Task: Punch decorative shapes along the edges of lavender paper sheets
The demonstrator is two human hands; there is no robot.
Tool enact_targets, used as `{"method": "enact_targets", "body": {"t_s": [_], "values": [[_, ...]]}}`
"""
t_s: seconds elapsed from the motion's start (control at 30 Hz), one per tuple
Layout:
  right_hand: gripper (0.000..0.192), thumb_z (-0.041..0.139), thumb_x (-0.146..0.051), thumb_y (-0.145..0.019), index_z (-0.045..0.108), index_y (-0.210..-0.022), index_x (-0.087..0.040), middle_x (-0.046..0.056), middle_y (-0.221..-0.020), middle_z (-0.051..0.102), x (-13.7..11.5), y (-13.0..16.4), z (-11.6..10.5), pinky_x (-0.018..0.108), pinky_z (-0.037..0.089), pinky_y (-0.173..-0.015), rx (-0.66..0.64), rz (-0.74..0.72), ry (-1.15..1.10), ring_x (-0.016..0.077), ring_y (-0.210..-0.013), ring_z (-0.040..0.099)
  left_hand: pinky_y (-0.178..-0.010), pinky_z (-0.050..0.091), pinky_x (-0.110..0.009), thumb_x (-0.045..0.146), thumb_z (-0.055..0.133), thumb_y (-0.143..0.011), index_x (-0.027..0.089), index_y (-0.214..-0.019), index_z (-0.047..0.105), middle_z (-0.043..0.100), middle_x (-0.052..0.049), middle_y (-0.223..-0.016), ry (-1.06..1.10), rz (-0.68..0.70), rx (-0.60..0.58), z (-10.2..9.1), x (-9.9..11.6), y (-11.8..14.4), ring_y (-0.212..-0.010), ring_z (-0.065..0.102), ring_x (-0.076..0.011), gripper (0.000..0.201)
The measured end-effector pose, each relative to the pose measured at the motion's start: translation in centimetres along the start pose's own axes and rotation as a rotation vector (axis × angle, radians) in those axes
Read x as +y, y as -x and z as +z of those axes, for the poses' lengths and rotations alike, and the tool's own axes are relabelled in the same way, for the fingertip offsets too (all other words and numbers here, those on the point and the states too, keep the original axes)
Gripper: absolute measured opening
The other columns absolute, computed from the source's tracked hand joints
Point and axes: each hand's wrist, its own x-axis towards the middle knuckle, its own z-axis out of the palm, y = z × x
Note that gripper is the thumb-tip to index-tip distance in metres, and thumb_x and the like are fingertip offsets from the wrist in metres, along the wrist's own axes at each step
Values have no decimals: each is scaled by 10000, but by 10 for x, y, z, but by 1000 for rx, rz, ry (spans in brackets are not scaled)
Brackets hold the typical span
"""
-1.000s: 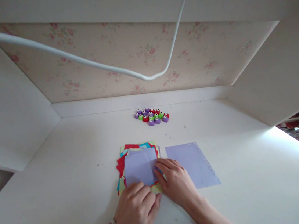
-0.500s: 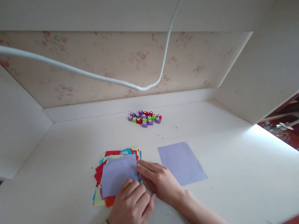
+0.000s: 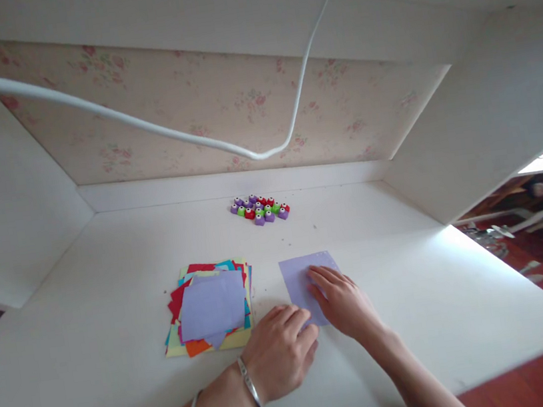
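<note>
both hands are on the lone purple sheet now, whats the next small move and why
Probably lift the near edge of the purple sheet. The right hand lies flat on it, the left hand touches its near corner, and it lies apart from the paper stack, so nothing else would shift.

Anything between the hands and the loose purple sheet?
Nothing visible. The right hand lies flat on the purple sheet; the left hand is at its near left corner. The paper stack sits apart to the left, the small punches far behind.
</note>
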Motion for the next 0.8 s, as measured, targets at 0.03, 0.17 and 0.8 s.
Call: {"method": "enact_targets", "body": {"t_s": [0.03,0.17,0.8], "values": [[344,473,-236,-981,639,-1282,-224,80,-1327,646,-4,-1,-2,437,500,-1009,-25,-22,-11,261,-1230,594,-894,462,-349,259,521,-936,173,-985,593,592,-56,-1053,7,0,-23,3,2,-2,-994,544,-192,123],[363,447,-178,-974,659,-1260,-249,41,-1297,670,-21,-12,-10,369,515,-977,-110,-67,-116,228,-1170,637,-941,471,-363,295,509,-948,198,-1127,590,596,-48,-1098,16,-66,-82,10,3,1,-1037,550,-198,220],[385,508,-391,-919,625,-1264,-265,72,-1108,738,27,-204,7,337,504,-844,-105,327,-83,247,-1004,685,-1037,400,-366,316,499,-950,199,-1229,575,599,-34,-1176,-112,-187,11,25,-11,25,-1119,535,-193,312]]}}
